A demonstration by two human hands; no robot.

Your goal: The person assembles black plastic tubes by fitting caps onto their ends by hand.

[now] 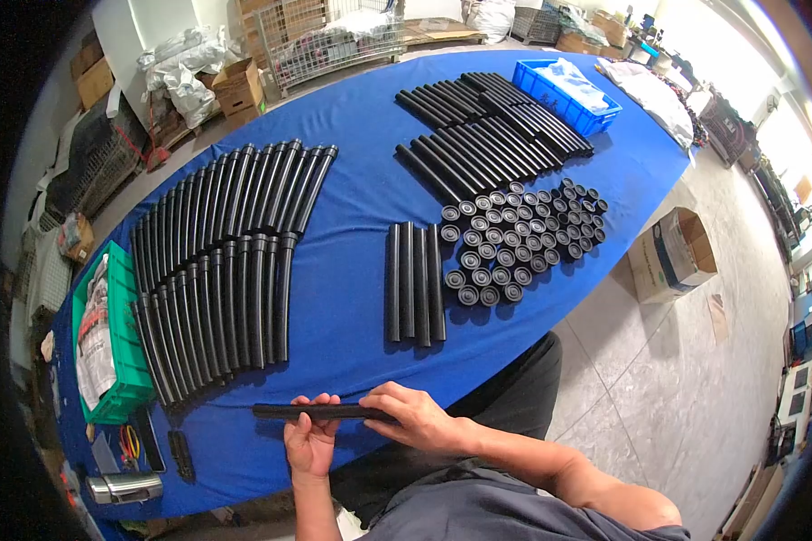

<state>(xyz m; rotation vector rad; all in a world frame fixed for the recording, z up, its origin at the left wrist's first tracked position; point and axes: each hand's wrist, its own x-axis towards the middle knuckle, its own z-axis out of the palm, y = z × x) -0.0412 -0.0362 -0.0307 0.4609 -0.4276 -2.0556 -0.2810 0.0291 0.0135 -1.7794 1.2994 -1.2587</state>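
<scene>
Black tube (320, 412) held level at lower centre, left hand (309, 442) and right hand (415, 417) fingers closed around it, steadying both ends above blue surface (352, 261).

**Rubber, plastic and cloth**

Your hands grip a matt black rubbery tube (320, 412). You see smooth blue cloth (352, 225) over the table, semi-glossy black caps (514, 239), a green plastic crate (126, 361) and a brown cardboard box (672, 252)

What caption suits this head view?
Both hands, left and right, hold a black tube above a blue table.
</scene>
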